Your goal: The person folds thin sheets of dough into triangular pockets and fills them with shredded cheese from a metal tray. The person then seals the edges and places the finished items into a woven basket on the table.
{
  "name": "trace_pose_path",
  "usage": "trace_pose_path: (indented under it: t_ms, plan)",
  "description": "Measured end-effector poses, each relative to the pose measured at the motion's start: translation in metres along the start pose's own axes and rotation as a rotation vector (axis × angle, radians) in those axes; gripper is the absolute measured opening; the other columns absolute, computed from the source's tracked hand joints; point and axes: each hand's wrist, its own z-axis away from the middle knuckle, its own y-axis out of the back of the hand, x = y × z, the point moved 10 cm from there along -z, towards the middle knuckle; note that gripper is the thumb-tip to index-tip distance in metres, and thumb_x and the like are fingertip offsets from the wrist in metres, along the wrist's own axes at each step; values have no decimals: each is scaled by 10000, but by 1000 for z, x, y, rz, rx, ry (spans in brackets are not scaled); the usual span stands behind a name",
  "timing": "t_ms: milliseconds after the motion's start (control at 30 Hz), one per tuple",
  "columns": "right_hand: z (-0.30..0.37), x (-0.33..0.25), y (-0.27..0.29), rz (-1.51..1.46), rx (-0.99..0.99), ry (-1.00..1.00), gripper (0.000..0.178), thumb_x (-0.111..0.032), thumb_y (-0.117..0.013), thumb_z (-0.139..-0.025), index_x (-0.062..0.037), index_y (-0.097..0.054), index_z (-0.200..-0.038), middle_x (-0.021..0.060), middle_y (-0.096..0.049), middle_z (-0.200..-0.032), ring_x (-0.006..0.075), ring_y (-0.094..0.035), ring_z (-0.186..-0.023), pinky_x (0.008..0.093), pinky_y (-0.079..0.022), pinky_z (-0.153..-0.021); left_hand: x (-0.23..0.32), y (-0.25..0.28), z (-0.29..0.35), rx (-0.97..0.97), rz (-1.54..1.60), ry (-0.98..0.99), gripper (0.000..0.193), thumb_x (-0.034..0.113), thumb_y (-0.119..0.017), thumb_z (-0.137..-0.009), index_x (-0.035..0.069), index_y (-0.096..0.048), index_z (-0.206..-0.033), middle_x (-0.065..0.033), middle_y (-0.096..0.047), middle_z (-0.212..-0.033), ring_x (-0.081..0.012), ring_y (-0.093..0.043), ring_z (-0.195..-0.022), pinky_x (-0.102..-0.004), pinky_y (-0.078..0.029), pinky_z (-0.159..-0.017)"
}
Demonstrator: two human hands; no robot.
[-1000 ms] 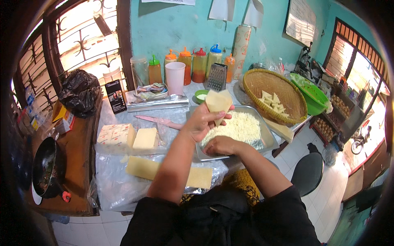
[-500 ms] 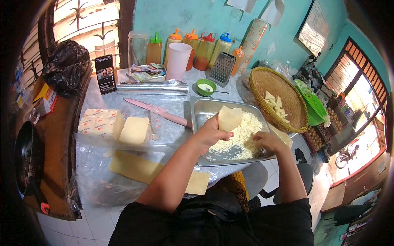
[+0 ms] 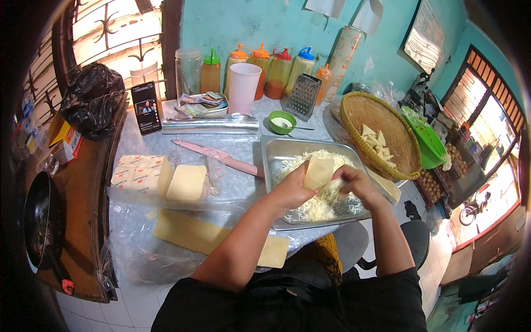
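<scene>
From my end I saw a grey marbled table partly under crinkly clear plastic, against a scuffed teal wall with six squeeze bottles in front. My left hand had its fingers curled around one thin folded wrapper above the shallow metal tray, while my right hand, fingers bunched, pinched some stringy pale shreds just beside it.
</scene>
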Motion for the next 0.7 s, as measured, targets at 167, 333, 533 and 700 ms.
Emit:
trace_pose_path:
  t_ms: [167, 333, 533, 700]
  plan:
    - [5, -47, 42, -226, 191, 154, 376, 88, -503, -590, -29, -554, -944, 26, -553, -891, 109, -507, -799, 217, -399, -691, -5, -1, -3, 5, -41, 6, 662, -80, -525, -768, 48, -306, -1380, -64, -480, -1248, -137, -451, -1139, -261, -343, -954]
    - [13, -110, 11, 112, 184, 465, 345, 114, -457, -653, -11, -557, -958, 34, -555, -902, 147, -531, -888, 262, -432, -772, 0, 0, -1, 29, -119, 10, 656, -85, -520, -754, 48, -322, -1365, -59, -491, -1222, -142, -461, -1122, -266, -360, -940]
    - [19, -125, -15, 293, 279, 503, 310, 116, -497, -667, -10, -549, -945, 38, -546, -936, 123, -522, -890, 245, -420, -784, 4, 0, 3, 49, -8, 59, 625, -88, -523, -732, 66, -380, -1321, -39, -506, -1125, -118, -484, -998, -253, -393, -864]
    - [9, -107, -22, 223, 310, 368, 198, 80, -515, -711, -14, -528, -885, 70, -554, -849, 162, -536, -790, 256, -434, -717, -1, 3, 2, 63, -9, 70, 642, -97, -547, -716, 67, -387, -1316, -61, -515, -1181, -172, -488, -1086, -276, -364, -931]
